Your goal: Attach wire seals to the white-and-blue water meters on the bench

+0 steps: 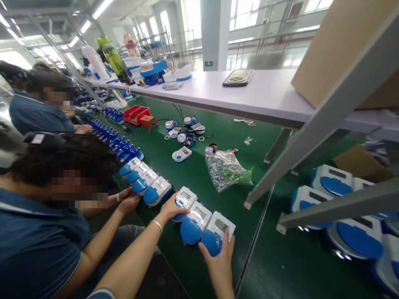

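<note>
Three white meters with round blue lids lie side by side at the near edge of the green belt. My left hand [171, 208], a bangle on its wrist, is curled round the left one [186, 197]. My right hand [220, 261] grips the right one [220, 229] from below, thumb on its blue lid and fingers along its right side. Between them, the middle meter [197, 220] touches both. Each meter shows a small grey display window.
A co-worker in a blue shirt sits close on my left, hands [127, 202] by a long row of meters [146, 182]. A clear bag of parts [226, 170], loose meters [182, 153], red bins [136, 114] and grey frame legs [299, 145] stand on the belt. More meters [349, 216] are stacked right.
</note>
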### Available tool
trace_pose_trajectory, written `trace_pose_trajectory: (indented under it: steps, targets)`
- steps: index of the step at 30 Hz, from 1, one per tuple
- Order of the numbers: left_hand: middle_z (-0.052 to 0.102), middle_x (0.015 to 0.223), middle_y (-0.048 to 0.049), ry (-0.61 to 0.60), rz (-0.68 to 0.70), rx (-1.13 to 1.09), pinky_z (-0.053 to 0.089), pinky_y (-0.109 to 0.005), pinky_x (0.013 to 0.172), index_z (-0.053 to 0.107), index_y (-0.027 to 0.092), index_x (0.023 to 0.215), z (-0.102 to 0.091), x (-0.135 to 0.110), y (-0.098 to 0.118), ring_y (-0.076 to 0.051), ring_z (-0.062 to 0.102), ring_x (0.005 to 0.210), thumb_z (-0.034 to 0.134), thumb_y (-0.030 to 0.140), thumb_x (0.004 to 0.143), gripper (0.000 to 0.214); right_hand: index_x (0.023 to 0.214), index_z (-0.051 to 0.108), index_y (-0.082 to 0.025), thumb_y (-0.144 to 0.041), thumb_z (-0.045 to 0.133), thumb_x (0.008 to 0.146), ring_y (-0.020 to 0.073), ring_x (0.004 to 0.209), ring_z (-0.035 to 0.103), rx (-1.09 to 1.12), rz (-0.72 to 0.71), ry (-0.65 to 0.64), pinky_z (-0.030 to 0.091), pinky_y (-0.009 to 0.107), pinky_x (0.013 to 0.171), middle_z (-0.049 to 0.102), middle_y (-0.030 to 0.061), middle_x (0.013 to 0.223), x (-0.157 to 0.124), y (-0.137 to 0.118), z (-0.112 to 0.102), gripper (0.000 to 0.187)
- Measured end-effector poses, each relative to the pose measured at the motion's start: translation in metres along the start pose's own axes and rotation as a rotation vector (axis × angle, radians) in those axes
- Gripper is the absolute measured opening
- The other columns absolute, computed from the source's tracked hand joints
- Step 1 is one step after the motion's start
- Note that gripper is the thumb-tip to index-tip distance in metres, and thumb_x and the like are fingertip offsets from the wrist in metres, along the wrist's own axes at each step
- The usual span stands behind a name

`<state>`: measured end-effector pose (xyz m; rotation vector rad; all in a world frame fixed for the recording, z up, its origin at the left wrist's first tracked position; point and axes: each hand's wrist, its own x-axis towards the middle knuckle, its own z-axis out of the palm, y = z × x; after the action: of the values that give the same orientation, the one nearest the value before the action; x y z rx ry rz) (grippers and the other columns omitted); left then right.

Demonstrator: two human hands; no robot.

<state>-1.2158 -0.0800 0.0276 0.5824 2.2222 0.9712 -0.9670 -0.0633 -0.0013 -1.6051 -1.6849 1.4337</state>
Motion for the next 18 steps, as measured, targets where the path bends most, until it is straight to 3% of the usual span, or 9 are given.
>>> trace_pose_trajectory:
  steps: [3, 7, 13, 18]
  targets:
    - [0.065, 0.113, -0.0094, -0.015, -0.004, 0.126, 0.04, -0.038, 0.093, 0.054, 0.024, 0.12, 0.022, -0.014, 0.008, -0.034, 0.057, 0.106, 0.086, 0.04, 0.036, 0.092, 0.145, 0.014, -0.021, -0.064, 0.066, 0.06, 0.0417, 0.134, 0.017, -0.089, 0.016, 0.05, 0.024, 0.054, 0.106, 0.006, 0.0161, 0.15, 0.016, -0.009, -0.027, 0.109]
    - [0.063, 0.116, -0.0081, -0.04, -0.002, 0.219, 0.041, -0.038, 0.088, 0.049, 0.028, 0.126, 0.065, -0.037, 0.028, -0.035, 0.057, 0.104, 0.084, 0.045, 0.039, 0.095, 0.145, 0.017, -0.024, -0.065, 0.069, 0.055, 0.0439, 0.13, 0.024, -0.189, 0.065, 0.1, 0.028, 0.056, 0.103, 0.013, 0.0154, 0.147, 0.034, -0.003, -0.077, 0.112]
    - [0.059, 0.12, -0.0089, -0.12, -0.012, 0.262, 0.041, -0.038, 0.084, 0.048, 0.032, 0.126, 0.143, -0.081, 0.057, -0.035, 0.058, 0.102, 0.084, 0.049, 0.038, 0.097, 0.143, 0.024, -0.022, -0.06, 0.071, 0.055, 0.0432, 0.128, 0.029, -0.274, 0.061, 0.236, 0.028, 0.052, 0.103, 0.02, 0.0158, 0.144, 0.028, 0.034, -0.155, 0.107]
    - [0.059, 0.118, -0.0103, -0.16, -0.003, 0.26, 0.041, -0.038, 0.083, 0.05, 0.031, 0.124, 0.202, -0.116, 0.069, -0.035, 0.058, 0.099, 0.082, 0.053, 0.038, 0.095, 0.144, 0.023, -0.024, -0.06, 0.07, 0.057, 0.0425, 0.125, 0.035, -0.406, 0.102, 0.283, 0.034, 0.05, 0.099, 0.023, 0.0157, 0.142, 0.009, 0.069, -0.214, 0.105]
